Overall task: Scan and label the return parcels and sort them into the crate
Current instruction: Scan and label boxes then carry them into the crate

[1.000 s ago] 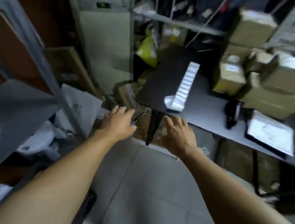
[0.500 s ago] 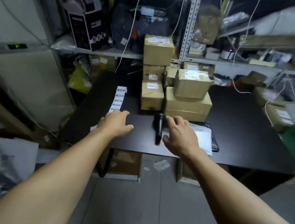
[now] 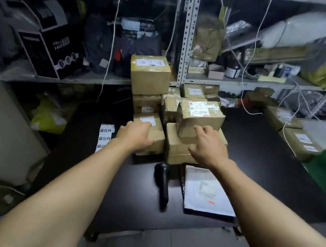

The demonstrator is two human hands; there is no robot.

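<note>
Both hands have moved forward from the table's (image 3: 257, 157) front edge to the parcel stack. Label strip (image 3: 104, 136) by the left edge. Left hand (image 3: 135, 136) lies on the small parcel (image 3: 153, 127); can't tell if it grasps. Scanner (image 3: 162, 182) near the front. Right hand (image 3: 209, 147), fingers loose and spread, touches the tilted parcel (image 3: 200, 116).

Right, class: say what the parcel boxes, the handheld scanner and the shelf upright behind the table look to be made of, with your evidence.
Parcel boxes: brown cardboard, matte, with dented corners and shiny tape bands. Handheld scanner: probably black plastic; smooth moulded shape, dull sheen, though blurred. Shelf upright: apparently grey painted metal; rows of punched holes.
</note>
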